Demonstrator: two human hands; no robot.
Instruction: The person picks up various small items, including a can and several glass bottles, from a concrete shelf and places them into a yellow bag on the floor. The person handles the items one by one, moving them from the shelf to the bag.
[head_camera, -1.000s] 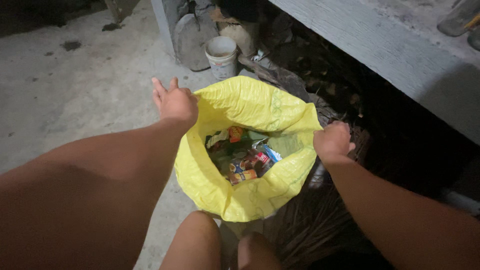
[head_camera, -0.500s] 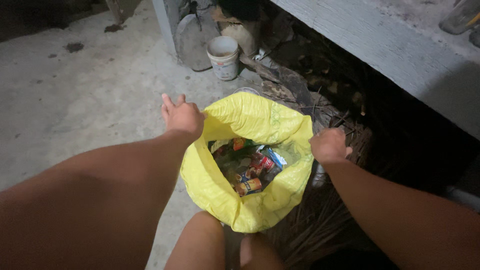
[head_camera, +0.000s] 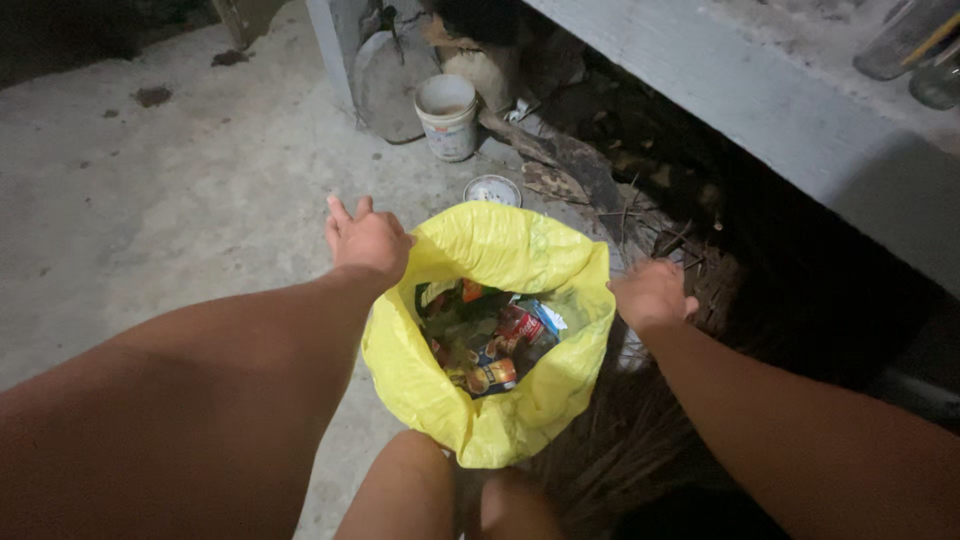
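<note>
Head view: you are looking down at a yellow plastic bag sitting on the concrete floor, just past your knees. Your left hand holds the bag's left rim, with the fingers stretched out past it. Your right hand is curled tight on the bag's right rim. The two hands pull the mouth of the bag wide open. Inside the bag lie colourful wrappers and packets. Beyond the bag, a small round lid rests on the floor, and farther past it stands a white bucket. To the bag's right are dry sticks under a grey ledge.
</note>
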